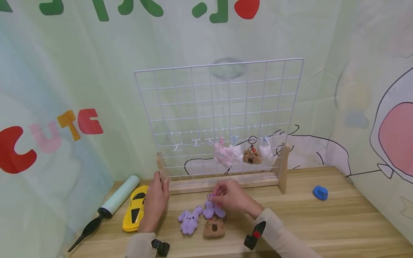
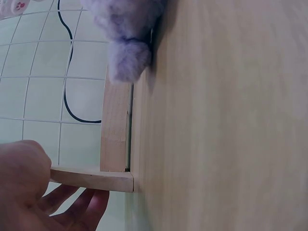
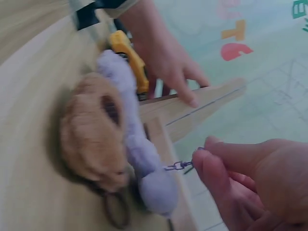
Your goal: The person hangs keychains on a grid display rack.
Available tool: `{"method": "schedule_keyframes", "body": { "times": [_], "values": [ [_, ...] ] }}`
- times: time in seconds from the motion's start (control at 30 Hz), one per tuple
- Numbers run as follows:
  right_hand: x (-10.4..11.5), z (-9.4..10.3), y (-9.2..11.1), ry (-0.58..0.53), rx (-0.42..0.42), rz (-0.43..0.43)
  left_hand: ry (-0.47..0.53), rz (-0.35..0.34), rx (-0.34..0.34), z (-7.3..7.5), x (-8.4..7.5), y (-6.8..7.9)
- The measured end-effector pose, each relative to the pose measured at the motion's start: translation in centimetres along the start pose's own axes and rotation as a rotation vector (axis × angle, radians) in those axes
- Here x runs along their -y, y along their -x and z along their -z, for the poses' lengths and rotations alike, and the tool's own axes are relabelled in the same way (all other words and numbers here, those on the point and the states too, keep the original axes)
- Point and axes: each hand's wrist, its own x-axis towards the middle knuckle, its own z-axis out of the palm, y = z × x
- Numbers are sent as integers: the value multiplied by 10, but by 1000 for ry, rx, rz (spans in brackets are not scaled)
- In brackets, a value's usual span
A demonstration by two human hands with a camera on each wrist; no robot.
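Note:
My left hand grips the left wooden leg of a white wire grid rack, thumb on one side and fingers on the other. With thumb and fingertips, my right hand pinches the small metal chain of a purple plush keychain, partly hidden by that hand. Beside it on the table lies a purple bunny plush with long ears. Just in front is a brown bear-head plush keychain, its dark ring showing in the right wrist view.
On the rack hang a pink plush, a brown bear plush and white plushes; bare hooks sit to their left. A yellow toy car and a pump with a pale tube lie left. A blue duck sits right.

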Motion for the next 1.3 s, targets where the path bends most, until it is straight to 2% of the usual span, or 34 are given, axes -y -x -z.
{"method": "schedule_keyframes", "body": {
  "times": [0.17,0.4,0.57,0.77,1.13,1.3],
  "values": [
    [14,15,0,-46,-100,20,-6,-2,-3,1,0,1],
    [40,30,0,-108,-164,17,-1,1,5,2,1,2],
    [64,34,2,-193,-283,75,3,6,5,2,0,3],
    [86,33,2,-310,-385,141,8,-2,8,3,0,2],
    [102,28,-5,-438,-552,225,7,3,3,1,2,1],
    [101,28,-9,-499,-615,202,7,6,16,1,-1,0]
  ]
}}
